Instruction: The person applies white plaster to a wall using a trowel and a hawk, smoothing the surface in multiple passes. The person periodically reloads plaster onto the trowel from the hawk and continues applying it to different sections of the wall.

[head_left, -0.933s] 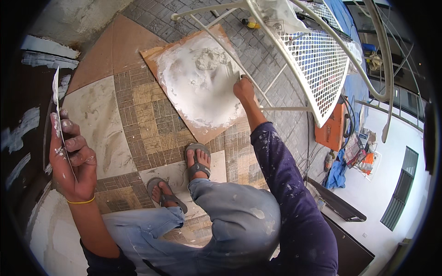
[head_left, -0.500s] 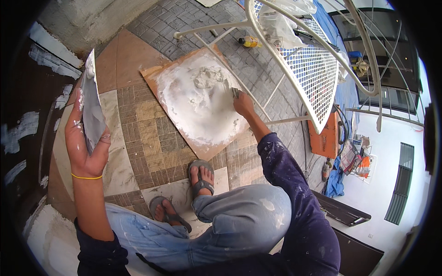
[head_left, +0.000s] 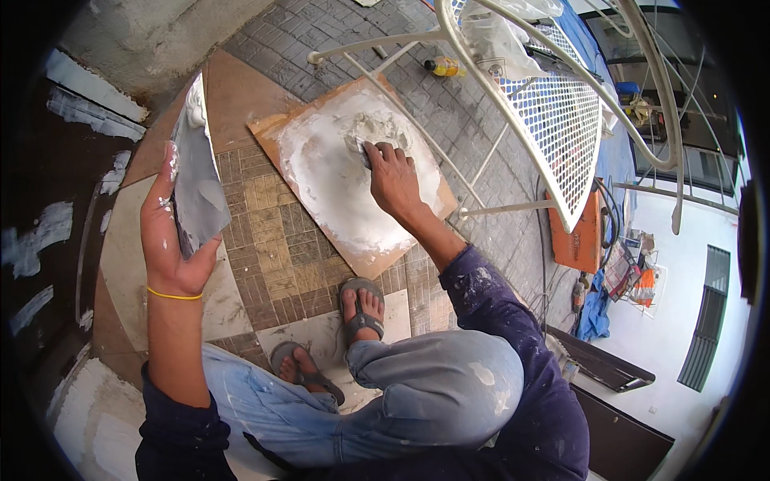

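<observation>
In my left hand I grip a flat grey plate, held up on edge with white plaster along its far rim. White specks cover my fingers and thumb. Over a brown board on the ground, my right hand is closed around a small scraper, mostly hidden by my fingers. The scraper's visible end is at the wet plaster spread over most of the board. Just beyond it rises a thicker heap of plaster.
A white metal chair stands close on the right, one leg reaching past the board. A yellow bottle lies behind it. An orange box is farther right. On the left is a dark panel smeared with white.
My right hand has swung left across the board with the scraper, from its right side toward the heap. The grey plate in my left hand has shifted slightly right and shows more of its face.
</observation>
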Motion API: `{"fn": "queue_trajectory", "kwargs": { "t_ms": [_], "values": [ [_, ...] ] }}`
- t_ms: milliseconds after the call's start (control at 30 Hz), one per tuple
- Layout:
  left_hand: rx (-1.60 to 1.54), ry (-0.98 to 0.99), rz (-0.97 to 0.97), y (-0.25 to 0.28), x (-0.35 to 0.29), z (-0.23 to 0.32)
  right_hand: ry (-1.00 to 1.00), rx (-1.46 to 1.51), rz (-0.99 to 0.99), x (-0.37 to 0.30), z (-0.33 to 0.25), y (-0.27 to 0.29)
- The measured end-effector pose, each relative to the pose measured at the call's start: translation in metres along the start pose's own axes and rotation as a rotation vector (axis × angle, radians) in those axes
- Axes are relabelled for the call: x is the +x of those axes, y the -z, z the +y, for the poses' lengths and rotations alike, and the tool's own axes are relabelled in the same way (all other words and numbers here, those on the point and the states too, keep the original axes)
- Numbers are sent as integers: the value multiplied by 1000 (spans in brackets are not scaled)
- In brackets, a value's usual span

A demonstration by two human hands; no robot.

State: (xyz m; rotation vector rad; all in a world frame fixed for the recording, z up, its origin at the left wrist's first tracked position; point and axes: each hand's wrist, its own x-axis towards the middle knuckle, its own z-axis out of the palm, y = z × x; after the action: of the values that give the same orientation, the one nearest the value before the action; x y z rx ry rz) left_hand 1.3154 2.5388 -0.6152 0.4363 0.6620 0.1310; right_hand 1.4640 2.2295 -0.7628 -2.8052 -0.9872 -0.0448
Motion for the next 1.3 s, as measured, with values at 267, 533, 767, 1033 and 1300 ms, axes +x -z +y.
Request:
{"fn": "queue_trajectory", "kwargs": {
  "t_ms": [267,533,767,1033,1300],
  "values": [
    [155,-75,47,-30,-16,1,64,-46,-406,-32,-11,-1],
    [143,-81,124,-31,-25,4,169,5,-338,25,11,9],
    [203,-170,3,-14,-23,4,210,25,-208,20,21,14],
    [156,8,68,-22,-22,-3,155,32,-76,22,24,8],
    [111,72,2,-20,-18,-19,127,26,-157,19,27,3]
  ]
}}
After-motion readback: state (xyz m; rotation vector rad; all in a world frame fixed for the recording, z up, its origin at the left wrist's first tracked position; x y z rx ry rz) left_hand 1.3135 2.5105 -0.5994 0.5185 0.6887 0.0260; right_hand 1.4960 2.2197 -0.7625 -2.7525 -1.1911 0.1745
